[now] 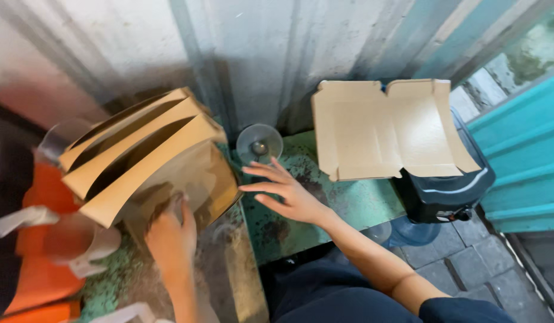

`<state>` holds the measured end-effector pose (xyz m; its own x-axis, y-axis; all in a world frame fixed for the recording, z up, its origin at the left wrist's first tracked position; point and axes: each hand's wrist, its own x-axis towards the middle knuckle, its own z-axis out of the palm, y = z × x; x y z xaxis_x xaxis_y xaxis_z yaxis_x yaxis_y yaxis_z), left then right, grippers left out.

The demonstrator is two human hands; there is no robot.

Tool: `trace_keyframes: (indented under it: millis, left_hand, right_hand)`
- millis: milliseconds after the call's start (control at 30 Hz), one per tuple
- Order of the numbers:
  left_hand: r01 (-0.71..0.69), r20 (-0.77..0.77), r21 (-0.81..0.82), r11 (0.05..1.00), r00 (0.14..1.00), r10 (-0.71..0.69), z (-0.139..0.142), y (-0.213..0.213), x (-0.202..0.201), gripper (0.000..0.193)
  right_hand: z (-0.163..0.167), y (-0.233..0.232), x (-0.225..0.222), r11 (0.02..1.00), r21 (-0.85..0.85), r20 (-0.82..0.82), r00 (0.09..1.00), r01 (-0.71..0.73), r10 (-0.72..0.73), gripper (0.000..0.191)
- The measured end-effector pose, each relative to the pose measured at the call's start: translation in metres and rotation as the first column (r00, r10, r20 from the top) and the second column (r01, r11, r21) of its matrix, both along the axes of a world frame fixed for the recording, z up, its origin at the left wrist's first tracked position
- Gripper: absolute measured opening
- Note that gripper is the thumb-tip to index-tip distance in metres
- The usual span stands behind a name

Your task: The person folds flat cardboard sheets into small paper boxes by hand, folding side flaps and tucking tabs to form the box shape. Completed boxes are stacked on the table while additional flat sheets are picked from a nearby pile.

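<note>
Nearest to you, your left hand [169, 230] curls around the lower edge of the tilted cardboard box [151, 161], fingers wrapped onto the brown panel; how firmly it grips you cannot tell, since the fingertips blur into the board. The box leans up and away to the left, its long axis running from your left hand toward the upper left, with three folded flaps fanned along its top.

Your right hand [286, 194] hovers over the worn green table [348, 203], fingers spread and empty, pointing left toward the box's near right corner. It lies just beside that corner, apart from it, and it is the nearer hand to that side.

Just beyond its fingertips stands a clear stemmed glass [259, 143], near the box's right edge, so room there is narrow. To the left, a clear plastic jug [79, 239] and an orange container [40, 269] crowd the box's far side.

Farther right, a flat opened cardboard sheet [390, 128] rests on a dark water bottle [447, 191], well apart from both hands. The corrugated wall [259, 60] closes off the back.
</note>
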<state>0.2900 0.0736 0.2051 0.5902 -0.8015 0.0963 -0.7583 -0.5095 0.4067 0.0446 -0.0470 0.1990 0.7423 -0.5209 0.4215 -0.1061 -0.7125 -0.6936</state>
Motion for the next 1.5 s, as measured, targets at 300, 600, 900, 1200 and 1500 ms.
trace_keyframes:
  millis: [300,600,900,1200,1500]
  left_hand:
    - [0.41,-0.563,-0.388,0.826,0.604,-0.564,-0.058,-0.128,-0.182,0.057]
    - [0.39,-0.288,-0.539,0.747,0.747,-0.599,-0.131,-0.191,-0.286,0.078]
    - [0.363,-0.658,-0.333,0.87,0.571,-0.49,-0.08,-0.177,-0.288,0.029]
    - [0.16,-0.838,-0.53,0.833,0.05,-0.543,-0.132,-0.153,-0.187,0.054]
    - [0.072,-0.722,-0.623,0.779,0.329,-0.608,-0.136,-0.118,-0.202,0.05]
  right_hand:
    - [-0.034,-0.103,-0.302,0.108,-0.479,0.074,0.163,0.871,-0.984,0.036]
    - [-0.045,-0.12,-0.375,0.081,-0.345,-0.334,-0.042,0.935,-0.942,0.054]
    - [-0.03,-0.095,-0.371,0.152,-0.114,0.029,0.156,0.982,-0.987,0.03]
    - [-0.056,0.01,-0.399,0.54,0.577,0.179,0.55,0.613,-0.816,0.03]
    - [-0.122,0.035,-0.344,0.473,0.647,0.2,0.465,0.598,-0.862,0.032]
